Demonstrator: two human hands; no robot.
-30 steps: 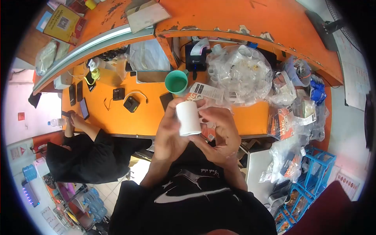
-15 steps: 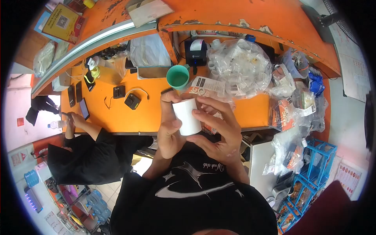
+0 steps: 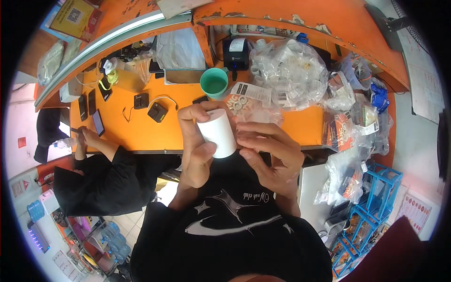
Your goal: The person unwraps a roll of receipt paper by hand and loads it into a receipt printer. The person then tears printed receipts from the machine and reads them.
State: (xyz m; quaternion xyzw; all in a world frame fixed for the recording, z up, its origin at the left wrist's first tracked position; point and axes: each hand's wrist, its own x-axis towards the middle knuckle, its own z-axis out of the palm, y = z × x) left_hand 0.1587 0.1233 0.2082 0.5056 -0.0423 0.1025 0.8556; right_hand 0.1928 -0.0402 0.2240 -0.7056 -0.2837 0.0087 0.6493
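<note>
A white paper roll (image 3: 218, 135) is tilted in front of my chest. My left hand (image 3: 195, 155) is closed around it, with the thumb on its near face and the fingers curled over its top and far side. My right hand (image 3: 275, 157) is beside the roll's right edge, its fingers stretched out and the thumb apart from them. The fingertips are very near the paper; whether they touch it I cannot tell. Beyond the hands, a green mug (image 3: 214, 83) stands on the orange counter (image 3: 159, 134).
A black label printer (image 3: 236, 55) stands at the back. Right of it lies a big clear bag of plastic cups (image 3: 291, 70), with printed packages (image 3: 338, 134) farther right. Small black devices (image 3: 157, 112) and phones (image 3: 98, 123) lie left. A person in black (image 3: 101, 183) sits at left.
My right hand has come off the roll and moved right. The roll, still in my left hand, has shifted slightly left and tilted more.
</note>
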